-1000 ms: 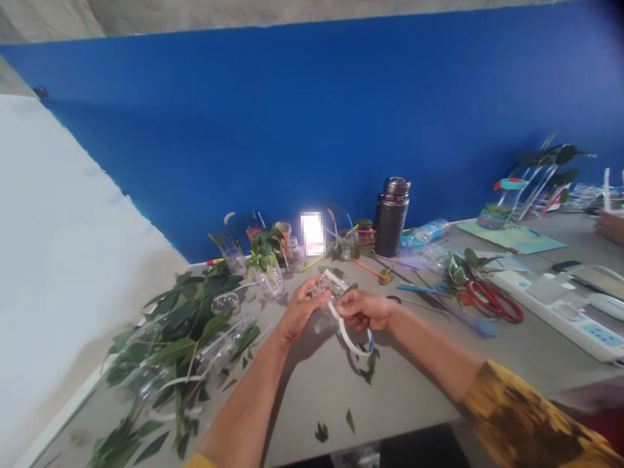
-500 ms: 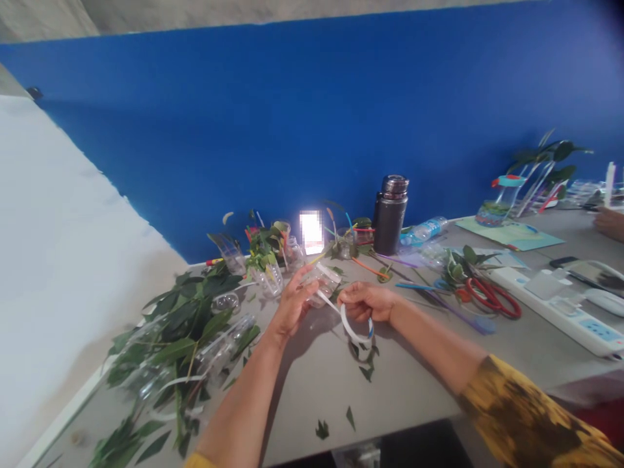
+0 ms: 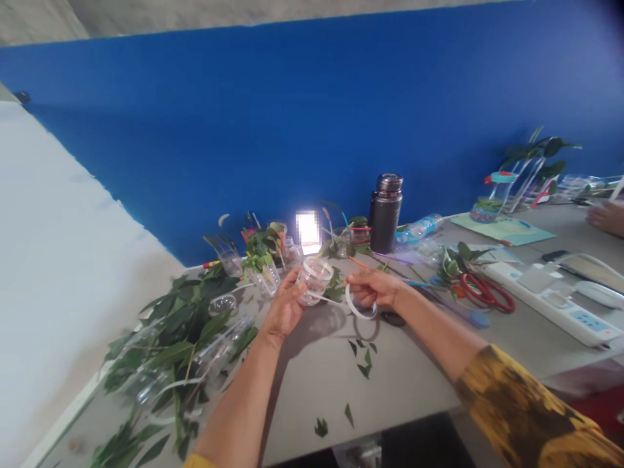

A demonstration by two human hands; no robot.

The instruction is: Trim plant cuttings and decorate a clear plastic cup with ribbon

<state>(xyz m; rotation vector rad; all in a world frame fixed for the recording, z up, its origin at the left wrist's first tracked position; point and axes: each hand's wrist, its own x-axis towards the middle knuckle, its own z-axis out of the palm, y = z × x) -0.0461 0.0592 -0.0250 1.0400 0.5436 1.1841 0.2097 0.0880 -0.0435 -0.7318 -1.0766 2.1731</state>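
Note:
My left hand (image 3: 281, 312) is closed around a small clear plastic cup (image 3: 314, 281), tilted with its round opening toward me. A narrow white strip (image 3: 325, 298) sticks out from beside that hand toward the right. Pinched in the fingers of my right hand (image 3: 373, 286) is a thin white ring (image 3: 359, 313), which looks like a roll of tape with a blue spot on it. The cup and the ring are apart. A dark oval object (image 3: 392, 318) lies under my right wrist.
Leafy branches (image 3: 180, 325) and clear plastic pieces cover the left side. A dark flask (image 3: 386, 214), a bright phone screen (image 3: 309, 233) and plant-filled cups stand behind. Red-handled scissors (image 3: 487, 292), a power strip (image 3: 556, 305) and another person's hand (image 3: 607, 218) are on the right.
The cup in my left hand has turned upright enough to show its round opening. My right hand with the white ring has shifted slightly right and up, away from the cup.

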